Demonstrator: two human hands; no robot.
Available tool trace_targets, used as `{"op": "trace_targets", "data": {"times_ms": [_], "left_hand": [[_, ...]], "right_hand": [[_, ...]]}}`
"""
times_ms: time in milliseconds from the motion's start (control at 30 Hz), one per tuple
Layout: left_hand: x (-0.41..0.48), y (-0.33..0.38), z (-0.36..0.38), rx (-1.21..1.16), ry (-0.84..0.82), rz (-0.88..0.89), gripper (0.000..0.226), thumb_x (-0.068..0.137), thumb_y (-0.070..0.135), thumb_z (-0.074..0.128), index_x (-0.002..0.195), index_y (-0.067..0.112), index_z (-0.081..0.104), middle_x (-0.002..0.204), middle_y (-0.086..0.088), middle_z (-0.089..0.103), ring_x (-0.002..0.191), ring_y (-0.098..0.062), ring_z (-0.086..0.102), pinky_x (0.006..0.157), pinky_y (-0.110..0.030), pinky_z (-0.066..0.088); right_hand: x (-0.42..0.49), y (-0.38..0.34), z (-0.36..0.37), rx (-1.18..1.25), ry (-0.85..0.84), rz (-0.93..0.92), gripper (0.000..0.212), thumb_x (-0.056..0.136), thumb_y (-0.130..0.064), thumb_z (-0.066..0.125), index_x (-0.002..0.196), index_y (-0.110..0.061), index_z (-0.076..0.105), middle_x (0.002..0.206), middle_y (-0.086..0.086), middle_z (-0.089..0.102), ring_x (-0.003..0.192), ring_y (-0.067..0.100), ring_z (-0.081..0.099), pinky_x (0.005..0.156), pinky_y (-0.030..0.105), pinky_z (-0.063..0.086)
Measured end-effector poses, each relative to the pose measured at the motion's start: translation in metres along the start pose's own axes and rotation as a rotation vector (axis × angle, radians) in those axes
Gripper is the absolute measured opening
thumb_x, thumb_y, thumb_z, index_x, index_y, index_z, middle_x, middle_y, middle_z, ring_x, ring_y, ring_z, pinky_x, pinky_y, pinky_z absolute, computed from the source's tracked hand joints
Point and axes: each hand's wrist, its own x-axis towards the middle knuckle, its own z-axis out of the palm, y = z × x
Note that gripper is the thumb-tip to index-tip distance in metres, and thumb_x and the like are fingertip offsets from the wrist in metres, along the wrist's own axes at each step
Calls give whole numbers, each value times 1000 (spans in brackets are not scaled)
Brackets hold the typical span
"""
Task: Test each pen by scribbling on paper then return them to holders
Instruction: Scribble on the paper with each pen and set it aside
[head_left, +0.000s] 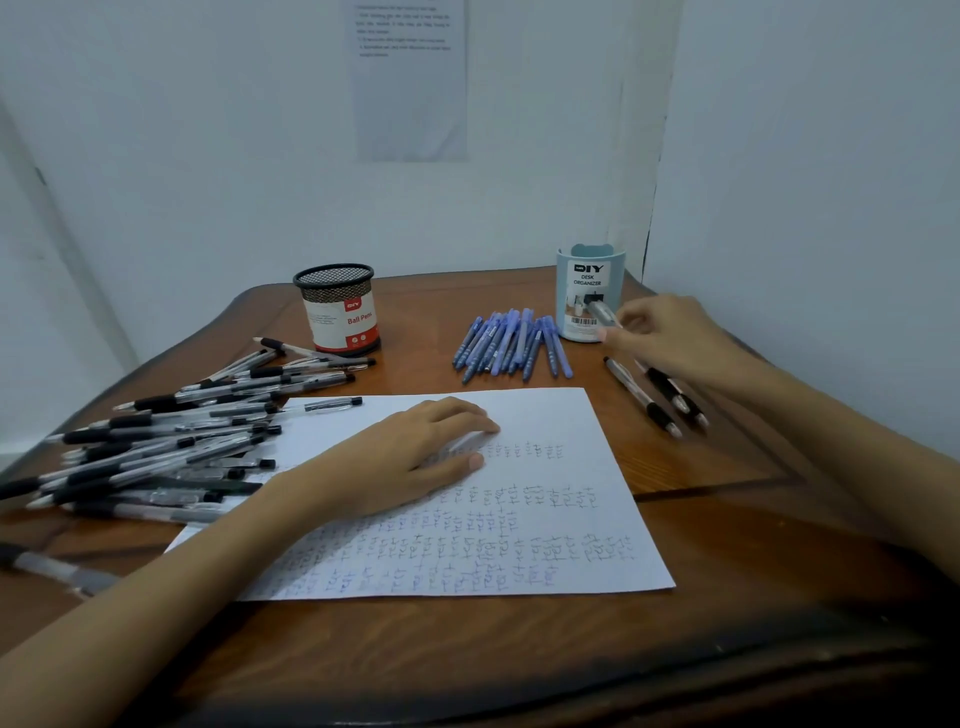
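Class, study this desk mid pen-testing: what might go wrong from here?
1. The right hand holds a grey pen beside the pale blue plastic desk organizer; a nudge may tip it.
2. The loose heap of black-grip clear pens sprawls toward the left edge of the wooden table and overlaps the white scribbled paper; shifting the paper might roll some off.

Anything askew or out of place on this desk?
Nothing damaged. No pens stick out of the mesh holder or the desk organizer; the black pens lie in a loose heap overlapping the left edge of the paper, and one stray pen lies apart near the front left edge of the table.
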Motion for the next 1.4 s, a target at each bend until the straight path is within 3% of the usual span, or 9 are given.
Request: {"op": "trace_targets", "data": {"times_ms": [267, 367, 567, 800, 867, 1067, 1167, 1267, 1400], "left_hand": [[0, 1, 0, -8, 4, 5, 51, 90, 54, 29, 138, 38, 37, 143, 19, 32, 125, 5, 32, 103, -14, 27], [0, 0, 1, -8, 12, 9, 50, 91, 53, 30, 138, 38, 37, 142, 19, 33, 124, 6, 32, 100, -11, 26], [0, -1, 1, -1, 24, 15, 48, 92, 53, 31, 137, 39, 37, 143, 19, 32, 125, 5, 33, 103, -15, 28], [-8, -8, -13, 147, 100, -61, 38, 96, 44, 41, 132, 34, 47, 145, 10, 33, 124, -6, 39, 101, -22, 36], [-13, -17, -21, 210, 113, -86, 37, 96, 39, 43, 132, 30, 48, 144, 6, 36, 126, -9, 40, 102, -23, 35], [-60, -42, -42, 250, 219, -259, 41, 96, 38, 43, 135, 25, 46, 147, 2, 35, 132, -13, 33, 109, -30, 29], [-101, -54, -50, 212, 289, -403, 43, 96, 39, 43, 136, 25, 46, 146, 3, 34, 133, -13, 31, 111, -33, 27], [-145, -70, -55, 158, 378, -535, 49, 91, 49, 43, 130, 21, 51, 140, -2, 41, 127, -16, 39, 108, -33, 32], [-189, -83, -50, 99, 403, -672, 46, 92, 42, 50, 127, 13, 54, 133, -9, 47, 123, -23, 45, 107, -35, 33]], "right_hand": [[6, 27, 5, -374, -85, 89, 30, 91, -29, 58, 99, -3, 70, 93, 14, 70, 76, 22, 65, 65, 31, 54], [6, 25, 5, -450, -102, 71, 31, 91, -34, 57, 101, -8, 70, 94, 10, 70, 73, 17, 62, 53, 22, 45], [2, 17, 4, -561, -30, -22, 39, 92, -46, 51, 117, -19, 62, 105, 2, 67, 86, 14, 60, 47, 16, 31], [-9, -8, 18, -389, -64, -207, 24, 93, -37, 53, 110, -27, 65, 109, -3, 64, 89, 8, 54, 56, 12, 34], [-12, -27, 26, -300, -122, -261, 23, 93, -34, 54, 110, -27, 66, 108, -3, 65, 90, 9, 55, 64, 17, 43], [-12, -104, 59, -76, -303, -494, 20, 92, -24, 56, 107, -21, 68, 98, -8, 65, 85, 5, 57, 77, 25, 49], [-8, -147, 86, -49, -338, -627, 21, 90, -23, 57, 108, -19, 67, 100, -3, 65, 88, 10, 57, 78, 31, 49], [-7, -183, 116, -4, -381, -739, 22, 90, -24, 59, 110, -17, 66, 104, 1, 65, 86, 7, 52, 73, 26, 46], [-10, -214, 150, 20, -353, -763, 30, 90, -31, 60, 116, -15, 63, 108, 4, 61, 90, 9, 46, 74, 26, 38]]}}
